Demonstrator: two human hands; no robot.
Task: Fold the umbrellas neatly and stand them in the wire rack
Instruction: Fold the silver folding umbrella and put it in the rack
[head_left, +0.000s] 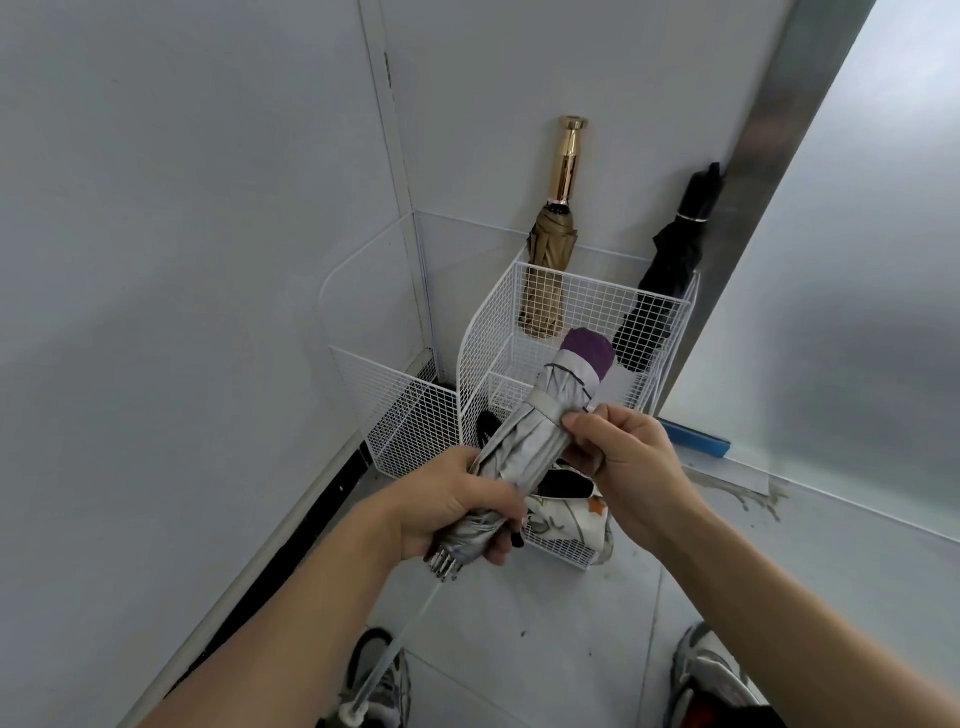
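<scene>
Fingers (579, 422) of right hand (628, 462) pinch strap (545, 408) on silver umbrella (524, 447) | left hand (457, 506) fingers wrapped round its rib end | long axis runs from left hand past right fingers, purple tip (589, 349) over wire rack (587, 296) just beyond | right hand nearer rack

Both hands hold the silver umbrella (524, 441) — left hand (457, 506) gripping, right hand (618, 452) pinching its strap (545, 408).

We see through one wide-angle camera worn on the head, facing forward and steeply down. The left hand (457, 506) and right hand (626, 460) gripping the folded silver umbrella with a purple cap (524, 447) sit close, mid-frame; the white wire-mesh rack (483, 353) stands just beyond the grip, grey sneakers (706, 670) beneath it.
</scene>
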